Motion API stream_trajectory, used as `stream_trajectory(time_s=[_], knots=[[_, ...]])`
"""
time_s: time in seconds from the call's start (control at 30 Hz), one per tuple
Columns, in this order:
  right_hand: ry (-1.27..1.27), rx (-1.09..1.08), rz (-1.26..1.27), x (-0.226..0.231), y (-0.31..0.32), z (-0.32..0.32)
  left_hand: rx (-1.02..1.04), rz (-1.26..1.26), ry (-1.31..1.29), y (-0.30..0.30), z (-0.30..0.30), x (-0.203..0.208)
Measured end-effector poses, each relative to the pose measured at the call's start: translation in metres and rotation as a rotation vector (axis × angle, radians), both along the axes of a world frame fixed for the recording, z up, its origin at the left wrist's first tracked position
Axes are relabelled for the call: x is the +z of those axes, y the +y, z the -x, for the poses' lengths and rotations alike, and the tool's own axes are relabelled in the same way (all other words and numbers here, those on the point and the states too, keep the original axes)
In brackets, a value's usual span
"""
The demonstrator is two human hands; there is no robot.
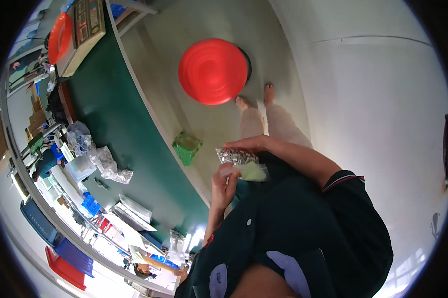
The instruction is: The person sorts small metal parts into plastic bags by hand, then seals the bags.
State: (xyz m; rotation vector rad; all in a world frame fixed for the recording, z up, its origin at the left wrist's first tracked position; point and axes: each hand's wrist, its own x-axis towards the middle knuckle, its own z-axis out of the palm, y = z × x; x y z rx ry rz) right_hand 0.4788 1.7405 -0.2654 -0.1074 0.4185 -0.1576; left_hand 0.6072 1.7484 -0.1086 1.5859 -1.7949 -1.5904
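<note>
While both hands grip it, the clear bag of small silvery parts hangs at chest height, off the green counter: right hand pinching its top, left hand closed on its bottom, seemingly unsealed.

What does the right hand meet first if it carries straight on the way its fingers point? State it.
Likely the small green basket; it sits lower on the floor, so the right hand, gripping a bag of silvery parts, might pass above it.
</note>
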Motion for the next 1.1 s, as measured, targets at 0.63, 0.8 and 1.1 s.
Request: stream_trajectory(time_s=[0.63,0.8,1.1], knots=[[0.201,-0.092,-0.055,0.031,-0.047,-0.062,-0.013,-0.004,0.103,-0.044,-0.075,-0.011],[0.240,-0.025,-0.027,0.025,-0.044,-0.074,0.034,0.046,0.086,-0.038,-0.083,-0.014],[0.255,-0.048,-0.052,0.010,-0.023,-0.072,0.036,-0.027,0.095,-0.027,-0.079,-0.025]])
